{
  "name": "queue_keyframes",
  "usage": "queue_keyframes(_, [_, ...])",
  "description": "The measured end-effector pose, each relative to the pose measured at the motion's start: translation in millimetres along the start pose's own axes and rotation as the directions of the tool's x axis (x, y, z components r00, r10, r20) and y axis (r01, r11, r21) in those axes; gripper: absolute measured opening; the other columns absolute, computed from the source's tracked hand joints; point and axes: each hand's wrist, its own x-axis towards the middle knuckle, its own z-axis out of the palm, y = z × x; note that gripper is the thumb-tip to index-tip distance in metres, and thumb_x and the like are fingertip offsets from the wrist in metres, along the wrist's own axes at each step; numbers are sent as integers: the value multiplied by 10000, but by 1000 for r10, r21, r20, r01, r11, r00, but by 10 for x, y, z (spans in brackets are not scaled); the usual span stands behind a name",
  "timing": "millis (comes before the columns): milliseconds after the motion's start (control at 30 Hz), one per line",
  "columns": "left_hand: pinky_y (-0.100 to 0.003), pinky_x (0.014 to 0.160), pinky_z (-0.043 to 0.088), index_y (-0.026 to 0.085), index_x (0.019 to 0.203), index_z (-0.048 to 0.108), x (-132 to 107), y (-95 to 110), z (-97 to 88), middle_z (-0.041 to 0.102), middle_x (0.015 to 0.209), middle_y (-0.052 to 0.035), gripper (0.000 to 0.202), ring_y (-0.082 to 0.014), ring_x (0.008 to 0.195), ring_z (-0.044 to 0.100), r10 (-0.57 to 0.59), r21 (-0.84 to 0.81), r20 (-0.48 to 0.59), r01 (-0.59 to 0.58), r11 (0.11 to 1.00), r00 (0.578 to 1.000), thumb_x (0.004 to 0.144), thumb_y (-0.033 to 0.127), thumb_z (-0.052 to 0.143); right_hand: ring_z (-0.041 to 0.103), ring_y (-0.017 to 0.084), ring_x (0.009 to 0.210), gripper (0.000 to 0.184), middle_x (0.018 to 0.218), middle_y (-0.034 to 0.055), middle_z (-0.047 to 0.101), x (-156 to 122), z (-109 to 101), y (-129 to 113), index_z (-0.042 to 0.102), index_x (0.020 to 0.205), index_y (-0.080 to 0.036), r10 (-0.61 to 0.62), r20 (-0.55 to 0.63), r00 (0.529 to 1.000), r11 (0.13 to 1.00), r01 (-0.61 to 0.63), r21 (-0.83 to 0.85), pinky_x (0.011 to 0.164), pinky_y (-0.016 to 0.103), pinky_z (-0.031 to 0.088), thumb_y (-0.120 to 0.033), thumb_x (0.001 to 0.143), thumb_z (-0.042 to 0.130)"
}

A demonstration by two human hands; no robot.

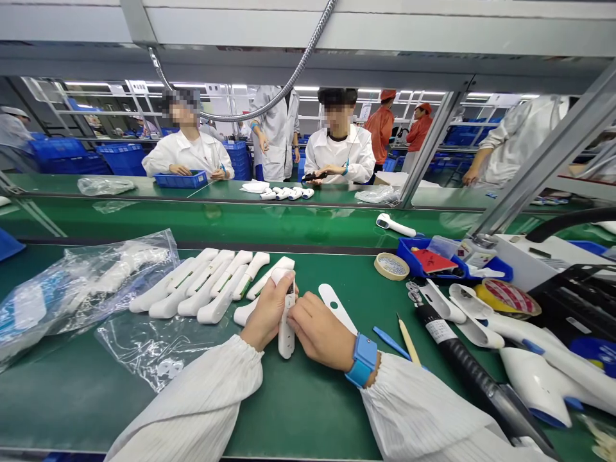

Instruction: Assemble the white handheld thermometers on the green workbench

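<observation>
My left hand [270,310] is wrapped round a white plastic device housing [286,341] and holds it upright over the green bench, its inner side facing me. Small dark parts show near its top. My right hand [320,328], in a blue wrist strap [364,360], has its fingers pinched together against the housing's right edge; whatever they hold is hidden. Left of my hands lies a row of several similar white housings [212,292], some with green strips inside. A flat white piece with a round hole [335,304] rests just beyond my right hand.
Clear plastic bags [139,269] lie at left. At right are a tape roll [391,265], a blue bin [409,251], a black-handled tool [462,366], a blue stick [391,342] and white device parts [534,385]. Across the green belt [216,221] sit co-workers.
</observation>
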Motion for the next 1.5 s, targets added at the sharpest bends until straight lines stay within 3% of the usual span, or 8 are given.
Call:
queue_keyframes(333, [-185,440,377,147,600,504,121,-2,-83,522,511,23,328,-75,444,475,-130,-146,38,134,980,991,696,432,634,376,169,640,183,680,62,506,-31,18,-8,519,700,-137,-157,-100,983,983,147,-106,570,299,339,-60,815,399])
queue_keyframes(567, [-195,486,445,142,655,531,145,88,-149,533,548,23,281,-72,456,496,-173,-305,129,206,930,976,721,397,631,484,171,718,154,776,72,601,-32,-24,-14,575,927,-140,84,-269,959,990,-51,129,635,299,425,-208,889,442])
queue_keyframes(733, [-186,464,436,135,672,545,90,109,-128,533,546,23,275,-68,446,492,-175,-365,151,219,905,973,748,390,611,518,200,820,318,883,68,617,7,-87,-43,516,1121,-191,243,-294,924,951,-168,258,709,348,454,-312,829,554])
queue_keyframes(833, [-176,451,422,134,683,548,77,105,-114,531,549,23,271,-66,450,494,-186,-378,152,231,896,971,754,390,605,518,206,848,316,926,72,605,35,-45,-88,551,1070,-204,275,-266,924,926,-180,331,731,365,459,-323,783,612])
queue_keyframes(933, [-176,470,429,124,676,551,75,93,-114,548,575,4,300,-75,489,522,-201,-369,147,242,897,968,761,408,590,514,186,799,94,819,51,599,49,19,-138,612,889,-200,281,-257,925,911,-173,374,699,334,459,-239,810,578])
queue_keyframes(1000, [-184,495,444,119,678,557,72,83,-117,563,593,-4,304,-82,509,537,-195,-354,127,228,907,973,754,410,598,507,174,772,79,773,43,598,53,45,-163,616,809,-193,276,-260,925,908,-162,387,685,317,453,-193,831,540])
queue_keyframes(1233, [-195,468,425,134,617,538,24,97,-69,541,514,10,310,-89,455,520,-68,-263,91,90,960,993,721,412,624,495,168,720,128,737,37,590,53,53,-177,597,782,-193,239,-296,925,928,-128,351,664,319,436,-183,855,492])
queue_keyframes(1500, [-181,376,384,154,647,497,51,198,-72,526,531,23,245,-69,402,459,-67,-299,91,91,950,994,733,351,615,487,165,690,122,734,58,599,-33,0,-281,592,808,-172,100,-321,942,963,-11,268,612,308,432,-132,844,483])
